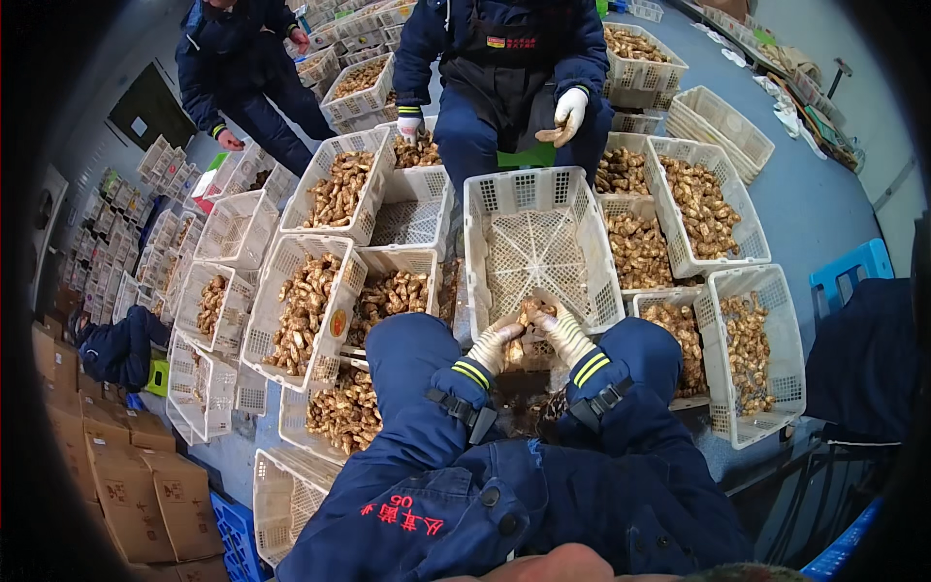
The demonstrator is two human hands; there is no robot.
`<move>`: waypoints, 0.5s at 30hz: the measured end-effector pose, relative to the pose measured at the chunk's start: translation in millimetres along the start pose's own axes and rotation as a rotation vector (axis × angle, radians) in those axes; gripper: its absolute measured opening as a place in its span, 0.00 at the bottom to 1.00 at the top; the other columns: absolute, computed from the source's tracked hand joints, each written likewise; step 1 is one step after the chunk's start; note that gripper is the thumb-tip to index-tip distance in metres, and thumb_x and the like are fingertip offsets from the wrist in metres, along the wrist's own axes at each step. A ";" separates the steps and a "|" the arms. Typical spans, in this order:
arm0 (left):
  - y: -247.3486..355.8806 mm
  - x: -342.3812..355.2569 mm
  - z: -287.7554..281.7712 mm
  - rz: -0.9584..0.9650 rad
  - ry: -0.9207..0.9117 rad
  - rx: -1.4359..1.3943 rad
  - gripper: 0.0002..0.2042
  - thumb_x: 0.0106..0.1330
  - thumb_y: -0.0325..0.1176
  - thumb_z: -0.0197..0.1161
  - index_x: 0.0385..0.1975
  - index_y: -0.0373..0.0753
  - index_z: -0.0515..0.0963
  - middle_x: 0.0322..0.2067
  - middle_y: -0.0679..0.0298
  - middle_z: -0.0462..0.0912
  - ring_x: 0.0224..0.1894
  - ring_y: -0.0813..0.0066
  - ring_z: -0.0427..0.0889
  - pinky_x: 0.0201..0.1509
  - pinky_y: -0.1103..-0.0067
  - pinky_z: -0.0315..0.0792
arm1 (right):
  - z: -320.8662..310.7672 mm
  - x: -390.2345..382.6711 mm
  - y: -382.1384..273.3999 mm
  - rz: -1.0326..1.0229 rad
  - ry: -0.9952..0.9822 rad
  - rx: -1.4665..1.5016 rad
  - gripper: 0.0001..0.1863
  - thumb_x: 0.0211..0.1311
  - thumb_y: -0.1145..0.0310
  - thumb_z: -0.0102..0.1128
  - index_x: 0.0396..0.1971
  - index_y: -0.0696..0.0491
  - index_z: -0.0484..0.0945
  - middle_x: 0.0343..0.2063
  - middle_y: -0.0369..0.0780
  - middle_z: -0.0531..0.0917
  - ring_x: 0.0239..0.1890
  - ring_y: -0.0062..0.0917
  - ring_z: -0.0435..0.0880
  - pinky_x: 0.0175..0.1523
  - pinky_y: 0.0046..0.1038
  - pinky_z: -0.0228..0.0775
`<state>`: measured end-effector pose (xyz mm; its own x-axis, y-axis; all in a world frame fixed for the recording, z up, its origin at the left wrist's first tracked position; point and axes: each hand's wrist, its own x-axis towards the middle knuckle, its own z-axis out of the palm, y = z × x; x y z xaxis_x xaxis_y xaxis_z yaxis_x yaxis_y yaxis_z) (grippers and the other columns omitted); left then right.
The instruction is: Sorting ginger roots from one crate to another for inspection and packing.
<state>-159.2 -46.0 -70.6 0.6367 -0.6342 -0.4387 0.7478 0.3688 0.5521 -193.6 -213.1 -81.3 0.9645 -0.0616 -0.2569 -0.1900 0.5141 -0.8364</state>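
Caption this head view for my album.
Gloved left hand and right hand hold a brown mushroom-like piece by a white crate.

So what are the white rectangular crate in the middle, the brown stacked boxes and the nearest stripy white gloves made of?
The white rectangular crate looks like dullish hard plastic: moulded grid walls. The brown stacked boxes seem matte cardboard: flat sides, creased edges. The stripy white gloves look like soft knit, maybe cotton: ribbed bands show.

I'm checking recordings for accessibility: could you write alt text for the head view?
The wearer's gloved left hand and right hand hold a brown mushroom at the near end of a white crate. Mushroom-filled crates flank it on both sides, and a seated co-worker faces the wearer.
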 end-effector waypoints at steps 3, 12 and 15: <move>2.9 -5.8 0.0 -0.058 -0.079 -0.007 0.18 0.62 0.27 0.56 0.53 0.37 0.69 0.34 0.59 0.80 0.31 0.68 0.82 0.34 0.75 0.79 | 1.2 -4.9 -4.4 -0.035 -0.048 -0.085 0.34 0.52 0.66 0.67 0.59 0.56 0.63 0.46 0.39 0.76 0.46 0.21 0.75 0.50 0.23 0.71; -11.3 2.5 -0.5 0.136 0.002 0.993 0.20 0.57 0.32 0.66 0.48 0.32 0.72 0.38 0.64 0.80 0.40 0.80 0.76 0.44 0.84 0.72 | -12.5 6.0 14.3 -0.188 -0.017 -0.725 0.25 0.51 0.70 0.66 0.51 0.54 0.72 0.38 0.37 0.81 0.40 0.21 0.78 0.47 0.24 0.72; -11.5 7.0 -14.5 0.155 0.095 1.323 0.18 0.57 0.34 0.65 0.45 0.34 0.75 0.34 0.61 0.81 0.37 0.77 0.78 0.43 0.80 0.73 | 1.2 -0.7 8.2 -0.122 -0.091 -0.742 0.28 0.52 0.64 0.67 0.53 0.56 0.70 0.44 0.39 0.79 0.44 0.22 0.77 0.51 0.25 0.70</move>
<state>-160.6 -44.8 -90.2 0.7489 -0.5767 -0.3265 -0.0433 -0.5342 0.8442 -195.6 -207.8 -87.4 0.9918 0.0061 -0.1279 -0.1239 -0.2050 -0.9709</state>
